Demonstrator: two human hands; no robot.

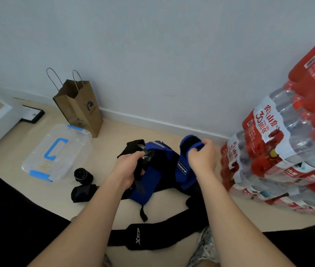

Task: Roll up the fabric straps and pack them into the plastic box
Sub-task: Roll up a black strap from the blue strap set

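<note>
The right hand pinches the started roll of a blue strap and the left hand grips a black strap. Both lead into the heap on the floor, so a snag could loosen the roll. I count two rolled black straps beside one plastic box (lid apparently on) and one long black strap.
</note>
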